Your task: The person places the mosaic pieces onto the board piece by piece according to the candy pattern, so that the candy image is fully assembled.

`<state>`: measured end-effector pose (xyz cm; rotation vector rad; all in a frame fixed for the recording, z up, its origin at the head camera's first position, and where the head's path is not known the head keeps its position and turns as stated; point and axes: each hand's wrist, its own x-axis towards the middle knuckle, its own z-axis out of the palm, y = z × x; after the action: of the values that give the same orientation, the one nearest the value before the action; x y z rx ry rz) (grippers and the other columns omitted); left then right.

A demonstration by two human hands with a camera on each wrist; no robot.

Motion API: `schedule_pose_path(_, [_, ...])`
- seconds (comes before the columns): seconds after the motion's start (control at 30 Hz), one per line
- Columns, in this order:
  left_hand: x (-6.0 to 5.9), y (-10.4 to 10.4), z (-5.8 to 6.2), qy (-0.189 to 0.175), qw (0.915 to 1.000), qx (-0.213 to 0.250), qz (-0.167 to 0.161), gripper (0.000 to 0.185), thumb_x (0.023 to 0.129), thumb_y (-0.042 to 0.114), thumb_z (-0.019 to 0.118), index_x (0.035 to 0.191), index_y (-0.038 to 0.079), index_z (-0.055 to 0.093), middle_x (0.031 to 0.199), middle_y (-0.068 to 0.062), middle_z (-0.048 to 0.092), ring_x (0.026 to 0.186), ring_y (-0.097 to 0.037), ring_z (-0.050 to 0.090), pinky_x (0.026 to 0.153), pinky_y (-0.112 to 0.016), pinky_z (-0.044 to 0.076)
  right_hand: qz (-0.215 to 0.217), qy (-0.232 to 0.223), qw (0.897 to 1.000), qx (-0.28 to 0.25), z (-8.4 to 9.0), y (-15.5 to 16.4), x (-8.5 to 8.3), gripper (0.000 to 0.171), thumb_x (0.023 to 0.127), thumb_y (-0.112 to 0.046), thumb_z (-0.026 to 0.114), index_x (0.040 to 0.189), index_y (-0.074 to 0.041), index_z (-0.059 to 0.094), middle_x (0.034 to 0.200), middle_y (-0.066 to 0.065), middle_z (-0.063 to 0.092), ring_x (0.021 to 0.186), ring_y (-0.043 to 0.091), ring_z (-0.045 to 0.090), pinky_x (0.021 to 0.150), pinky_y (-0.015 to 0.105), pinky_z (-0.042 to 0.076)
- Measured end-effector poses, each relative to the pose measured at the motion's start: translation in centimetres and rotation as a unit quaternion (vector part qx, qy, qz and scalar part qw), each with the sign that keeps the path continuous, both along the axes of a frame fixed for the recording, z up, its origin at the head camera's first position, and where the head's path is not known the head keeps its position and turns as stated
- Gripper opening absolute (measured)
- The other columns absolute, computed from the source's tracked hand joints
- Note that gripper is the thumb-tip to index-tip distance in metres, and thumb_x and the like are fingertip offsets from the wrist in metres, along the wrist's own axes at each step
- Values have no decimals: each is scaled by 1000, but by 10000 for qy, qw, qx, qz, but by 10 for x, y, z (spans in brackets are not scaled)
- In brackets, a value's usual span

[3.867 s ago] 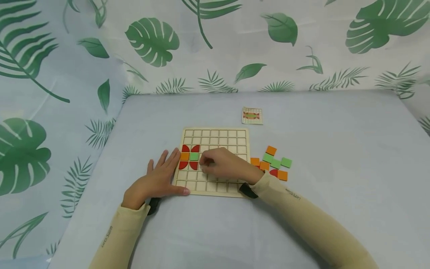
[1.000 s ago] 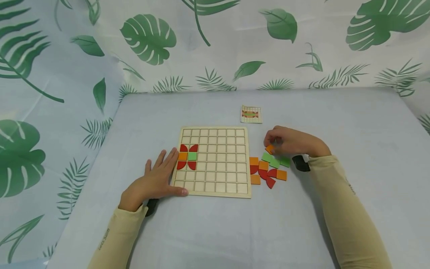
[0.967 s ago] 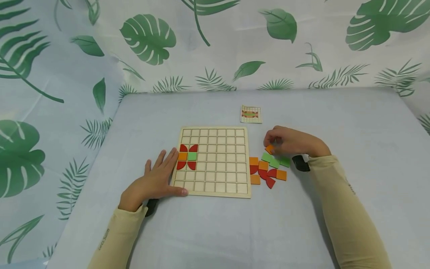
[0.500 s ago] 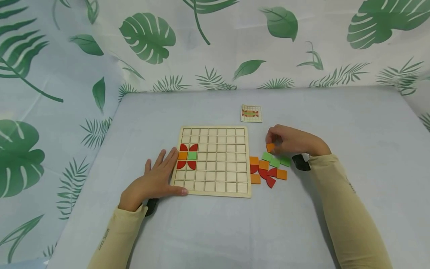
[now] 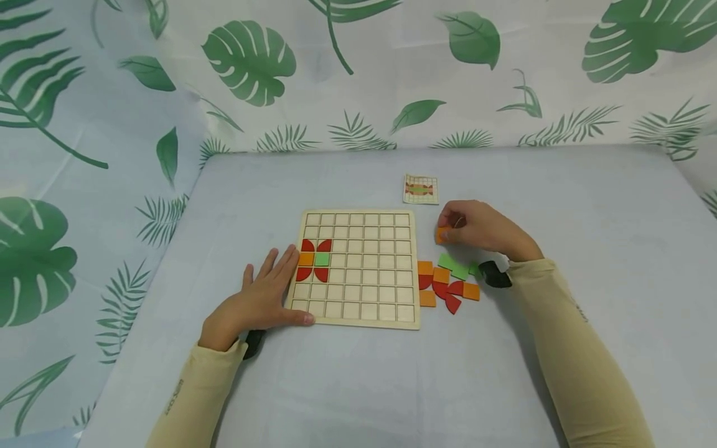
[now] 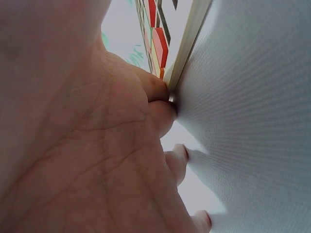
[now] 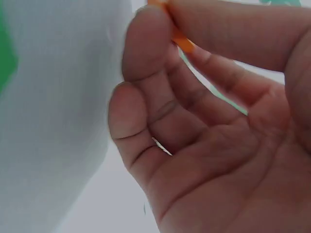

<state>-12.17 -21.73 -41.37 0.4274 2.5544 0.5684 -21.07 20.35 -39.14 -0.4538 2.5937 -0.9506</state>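
The left hand [image 5: 259, 303] lies flat on the table [image 5: 347, 386], palm down, with its fingers straight and spread a little. The fingertips [image 6: 158, 90] press against the left edge of the wooden board [image 5: 361, 269], and the thumb lies along the board's near left corner. The left arm comes in from the bottom of the picture in a pale yellow sleeve [image 5: 190, 398].

The board lies flat and has a grid of small square holes. Six pieces already sit at its left side: four red quarter rounds [image 5: 315, 259] at the corners, with an orange square and a green square side by side between them.

Just beside the board's right edge lies a loose pile of pieces [image 5: 448, 283] in orange, green and red.

The right arm reaches in from the bottom right, and the right hand [image 5: 478, 229] is held above the table, a bit farther away than the pile. Its fingers are curled, and the thumb and first fingers pinch a small orange square [image 5: 442, 234]. The wrist view shows the orange square [image 7: 179, 36] as a thin piece seen edge on, tilted between the fingertips. It is square, so no side is longer than another.

Farther back, behind the board's far right corner, a small picture card [image 5: 421, 189] lies flat on the table. Behind the table hangs a cloth with green leaves [image 5: 358, 68].
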Motion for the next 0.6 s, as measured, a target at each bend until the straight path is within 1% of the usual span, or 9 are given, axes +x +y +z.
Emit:
schedule_pose_path(0.07, [0,0,0,13,10000,17,0,131,86,55,87,172,2,4,180,-14,-1,163,-40,-11,119,-75,-9,-112,-21,9997,-194,1,-5,1,11,101,-13,74,106,-6,69,98,8,68,91,26,63,84,41,48])
schedule_pose_path(0.17, [0,-1,-2,31,10000,29,-2,131,86,55,87,172,2,4,180,-14,-1,163,-40,-11,119,-74,-8,-273,-187,9978,-579,3,-12,3,10,102,-11,71,109,-3,69,99,10,68,83,26,68,85,39,51])
schedule_pose_path(0.23, [0,-2,-3,39,10000,24,-5,130,86,55,87,172,2,4,180,-14,-1,163,-40,-12,119,-74,-9,-357,-315,9951,-866,3,-18,4,12,104,-11,70,110,-1,69,99,13,68,79,27,71,84,37,55])
schedule_pose_path(0.33, [-1,-3,-4,41,10000,16,-9,131,86,56,87,172,2,4,180,-14,-2,163,-40,-12,119,-75,-8,-462,-443,9904,-1228,3,-27,6,14,105,-12,69,112,0,68,101,15,66,78,28,72,83,34,57])
schedule_pose_path(0.4, [-1,-3,-4,45,10000,21,-10,131,86,56,87,172,2,4,180,-14,-2,163,-40,-12,119,-75,-8,-481,-501,9874,-1421,2,-34,7,16,105,-14,69,114,0,68,102,16,66,79,29,73,85,35,58])
schedule_pose_path(0.5, [-2,-4,-5,50,10000,16,-17,131,86,56,86,172,3,4,180,-14,-3,163,-40,-12,119,-75,-8,-477,-556,9848,-1574,1,-44,9,18,106,-14,68,117,0,68,107,17,65,85,30,75,93,40,55])
schedule_pose_path(0.6, [-2,-4,-5,50,10000,14,-10,131,86,56,87,172,3,4,180,-13,-3,163,-40,-12,119,-75,-8,-424,-600,9848,-1573,-1,-54,10,19,105,-11,67,122,-1,68,113,16,65,93,29,75,98,44,51])
